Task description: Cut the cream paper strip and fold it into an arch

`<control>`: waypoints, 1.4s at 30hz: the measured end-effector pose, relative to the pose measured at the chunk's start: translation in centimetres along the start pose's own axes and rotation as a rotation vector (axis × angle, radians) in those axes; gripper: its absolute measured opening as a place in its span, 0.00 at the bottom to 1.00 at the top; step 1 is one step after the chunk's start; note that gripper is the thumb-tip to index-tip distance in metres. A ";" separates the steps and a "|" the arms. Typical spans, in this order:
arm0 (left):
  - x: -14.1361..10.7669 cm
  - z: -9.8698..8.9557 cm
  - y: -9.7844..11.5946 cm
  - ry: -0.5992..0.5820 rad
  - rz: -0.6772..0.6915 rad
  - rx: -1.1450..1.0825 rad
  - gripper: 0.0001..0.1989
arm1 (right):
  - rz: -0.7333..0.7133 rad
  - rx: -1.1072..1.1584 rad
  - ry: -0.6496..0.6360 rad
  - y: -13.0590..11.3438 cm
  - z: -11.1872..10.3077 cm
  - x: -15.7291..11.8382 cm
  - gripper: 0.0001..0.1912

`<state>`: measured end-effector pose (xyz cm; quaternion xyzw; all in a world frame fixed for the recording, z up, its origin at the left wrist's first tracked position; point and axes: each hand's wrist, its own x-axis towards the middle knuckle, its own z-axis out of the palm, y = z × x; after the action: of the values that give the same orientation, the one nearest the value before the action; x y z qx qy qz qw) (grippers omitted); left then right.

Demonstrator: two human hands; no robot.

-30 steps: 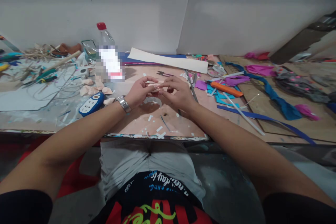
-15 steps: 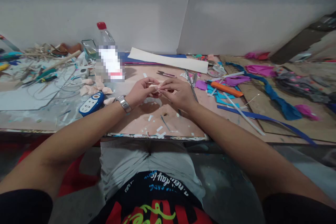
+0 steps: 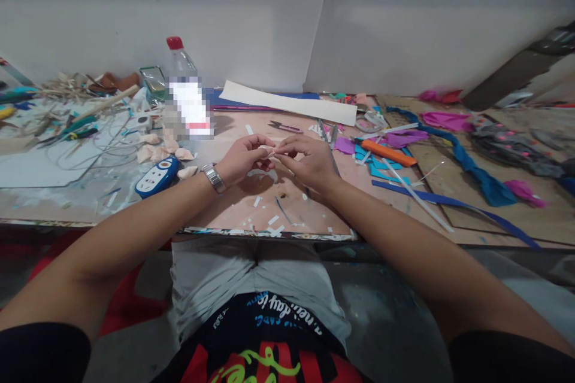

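A grey wall [image 3: 224, 6] is standing behind the worktable [image 3: 233, 212], where white scraps [image 3: 274, 219] are lying near the front edge. Above it, the left hand [image 3: 241, 161] and right hand [image 3: 309, 161] are pinching a small pale piece [image 3: 266, 151] between their fingertips. Uneven pulling would be risking a tear; a slackening pinch, losing it among the scraps.

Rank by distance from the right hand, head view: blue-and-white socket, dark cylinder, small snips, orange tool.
From the right hand, nearest first:
1. Small snips: just beyond it, toward the wall.
2. Orange tool: to its right, over blue scraps.
3. Blue-and-white socket: left, past the left hand.
4. Dark cylinder: far right, back by the wall.
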<state>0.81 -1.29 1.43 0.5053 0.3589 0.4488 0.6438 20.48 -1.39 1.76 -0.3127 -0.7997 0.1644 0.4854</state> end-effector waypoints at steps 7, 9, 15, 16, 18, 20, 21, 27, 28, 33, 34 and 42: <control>0.0 0.0 0.1 0.000 0.015 -0.013 0.19 | 0.003 -0.001 -0.026 0.3 0.0 0.2 0.03; 0.0 0.0 0.1 0.002 0.019 -0.002 0.20 | 0.001 0.001 -0.030 0.5 0.1 0.2 0.04; 0.1 -0.3 -0.2 -0.031 0.046 0.040 0.23 | 0.026 0.002 -0.006 0.4 0.0 0.2 0.06; 0.1 -0.3 -0.3 -0.034 0.048 0.038 0.23 | 0.029 0.010 -0.006 0.3 0.0 0.2 0.06; 0.1 -0.4 -0.3 -0.046 0.054 0.031 0.23 | 0.033 0.021 0.006 0.1 -0.1 0.2 0.07; 0.1 -0.3 -0.3 -0.057 0.076 0.028 0.24 | 0.056 0.014 0.019 -0.1 -0.1 0.2 0.08; 0.0 -0.3 -0.3 -0.060 0.085 0.030 0.24 | 0.082 0.010 0.020 -0.2 -0.1 0.2 0.09; 0.0 -0.1 -0.1 -0.008 0.052 0.042 0.22 | 0.112 0.017 -0.005 0.0 0.2 0.2 0.14; 0.0 -0.1 -0.1 -0.002 0.045 0.029 0.22 | 0.087 0.014 -0.013 0.2 0.2 0.2 0.13; 0.2 -0.5 -0.3 0.009 0.025 -0.036 0.22 | 0.023 -0.028 -0.047 0.8 0.1 0.2 0.08; 0.2 -0.5 -0.3 0.006 0.019 -0.047 0.22 | 0.018 -0.039 -0.054 0.9 0.0 0.2 0.08; 0.1 -0.6 -0.4 -0.105 -0.040 -0.049 0.29 | -0.004 -0.086 -0.074 1.1 0.0 0.1 0.06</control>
<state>0.38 -1.03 0.94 0.5050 0.3236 0.4172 0.6828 20.85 -0.55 1.23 -0.3256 -0.8241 0.1403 0.4419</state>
